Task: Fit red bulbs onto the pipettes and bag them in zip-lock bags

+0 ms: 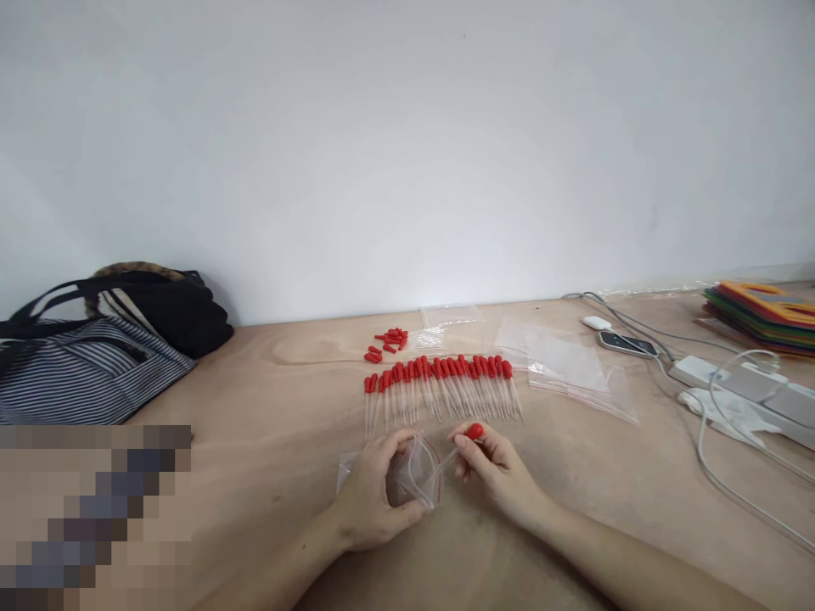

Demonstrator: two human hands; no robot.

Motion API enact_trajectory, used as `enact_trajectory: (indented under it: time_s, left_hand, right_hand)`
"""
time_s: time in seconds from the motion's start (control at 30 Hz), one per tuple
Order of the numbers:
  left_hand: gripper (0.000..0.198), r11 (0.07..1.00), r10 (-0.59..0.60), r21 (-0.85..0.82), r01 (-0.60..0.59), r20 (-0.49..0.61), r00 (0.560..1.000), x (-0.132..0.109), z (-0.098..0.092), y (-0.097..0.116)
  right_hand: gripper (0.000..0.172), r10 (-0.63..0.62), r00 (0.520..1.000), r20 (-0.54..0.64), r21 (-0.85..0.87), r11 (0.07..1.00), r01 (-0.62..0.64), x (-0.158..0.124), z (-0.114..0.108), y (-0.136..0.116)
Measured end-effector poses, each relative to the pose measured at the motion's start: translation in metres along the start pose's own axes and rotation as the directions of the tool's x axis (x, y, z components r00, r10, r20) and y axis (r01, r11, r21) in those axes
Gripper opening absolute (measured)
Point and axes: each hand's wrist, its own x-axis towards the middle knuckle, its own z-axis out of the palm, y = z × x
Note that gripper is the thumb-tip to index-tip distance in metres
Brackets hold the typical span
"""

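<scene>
My left hand (375,496) curls round a clear zip-lock bag (417,471) and keeps its mouth spread towards the right. Between the thumb and fingers of my right hand (500,471) is a glass dropper (474,431) with a red rubber bulb. Its clear tube slants down to the left, with the tip at the bag's mouth; whether it is inside I cannot tell. Just beyond both hands, a row of red-bulbed droppers (449,390) lies side by side on the wooden table (267,509). Several loose red bulbs (390,342) lie behind the row's left end.
Flat clear bags (566,361) lie behind and right of the row. Farther right are a small device with a screen (627,344), a power strip (751,386) with cables, and stacked coloured sheets (764,310). A striped bag (95,365) stands at left, below a white wall (407,153).
</scene>
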Motion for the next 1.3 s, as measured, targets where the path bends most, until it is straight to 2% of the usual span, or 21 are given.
enact_trajectory:
  time_s: [0.1, 0.17, 0.23, 0.33, 0.47, 0.57, 0.67, 0.73, 0.8, 0.93, 0.97, 1.0, 1.07, 1.1, 1.17, 1.23, 1.3]
  left_hand:
    - [0.065, 1.000, -0.005, 0.019, 0.005, -0.016, 1.000, 0.001, 0.002, 0.003]
    - [0.065, 1.000, 0.004, 0.030, -0.003, -0.024, 1.000, 0.001, 0.005, 0.005]
    - [0.066, 0.999, 0.018, 0.039, -0.017, -0.032, 0.999, 0.001, 0.007, 0.006]
    - [0.067, 0.998, 0.025, 0.050, -0.024, -0.036, 0.999, 0.001, 0.008, 0.007]
    - [0.066, 0.998, 0.036, 0.058, -0.033, -0.053, 0.998, 0.001, 0.007, 0.007]
    - [0.066, 0.998, 0.041, 0.060, -0.037, -0.058, 0.997, 0.001, 0.007, 0.008]
    - [0.063, 0.997, 0.036, 0.066, -0.033, -0.057, 0.998, 0.002, 0.006, 0.012]
    - [0.059, 0.997, 0.039, 0.069, -0.035, -0.058, 0.998, 0.002, 0.005, 0.015]
    - [0.056, 0.995, 0.059, 0.078, -0.055, -0.044, 0.997, 0.003, 0.003, 0.018]
    - [0.057, 0.989, 0.096, 0.112, -0.094, -0.012, 0.995, 0.004, 0.001, 0.019]
    - [0.058, 0.989, 0.093, 0.115, -0.091, -0.013, 0.996, 0.004, 0.001, 0.018]
    - [0.058, 0.990, 0.086, 0.114, -0.084, -0.013, 0.996, 0.004, 0.001, 0.016]
    - [0.061, 0.991, 0.074, 0.109, -0.073, -0.003, 0.997, 0.004, 0.001, 0.014]
    - [0.062, 0.992, 0.069, 0.108, -0.069, 0.005, 0.998, 0.004, 0.002, 0.012]
    - [0.062, 0.992, 0.061, 0.113, -0.063, 0.018, 0.998, 0.005, 0.002, 0.010]
    - [0.063, 0.992, 0.058, 0.113, -0.060, 0.020, 0.998, 0.006, 0.002, 0.009]
    - [0.064, 0.993, 0.061, 0.103, -0.063, 0.022, 0.998, 0.006, 0.001, 0.008]
  right_hand:
    - [0.031, -0.041, 0.993, -0.111, 0.017, 0.999, 0.043, 0.002, -0.003, 0.004]
    - [0.032, -0.052, 0.993, -0.110, 0.055, 0.997, 0.059, 0.001, -0.004, 0.006]
    - [0.028, -0.049, 0.997, -0.052, 0.015, 0.999, 0.050, -0.002, -0.005, 0.006]
    - [0.020, -0.092, 0.995, 0.038, -0.192, 0.977, 0.098, -0.006, -0.008, 0.000]
    - [0.026, -0.173, 0.965, 0.198, -0.449, 0.859, 0.247, -0.008, -0.013, -0.012]
    - [0.024, -0.136, 0.958, 0.252, -0.436, 0.868, 0.238, -0.005, -0.014, -0.010]
    - [0.025, -0.079, 0.980, 0.182, -0.378, 0.914, 0.144, -0.002, -0.012, -0.002]
    - [0.018, -0.073, 0.987, 0.144, -0.404, 0.906, 0.126, -0.001, -0.009, 0.001]
    - [0.013, -0.125, 0.977, 0.171, -0.451, 0.872, 0.191, -0.001, -0.004, -0.001]
    - [0.014, -0.192, 0.915, 0.355, -0.493, 0.793, 0.358, 0.000, -0.006, -0.012]
    - [0.016, -0.191, 0.923, 0.334, -0.524, 0.776, 0.350, 0.003, -0.012, -0.014]
    - [0.016, -0.190, 0.945, 0.265, -0.568, 0.762, 0.312, 0.007, -0.021, -0.015]
    - [0.016, -0.202, 0.979, -0.038, -0.696, 0.708, 0.119, 0.019, -0.049, -0.014]
    - [0.016, -0.201, 0.957, -0.209, -0.744, 0.668, -0.022, 0.025, -0.066, -0.013]
    - [0.018, -0.116, 0.869, -0.482, -0.729, 0.602, -0.324, 0.038, -0.098, -0.011]
    - [0.020, -0.078, 0.840, -0.537, -0.705, 0.588, -0.396, 0.048, -0.122, -0.009]
    - [0.026, -0.029, 0.844, -0.536, -0.687, 0.597, -0.415, 0.054, -0.133, -0.006]
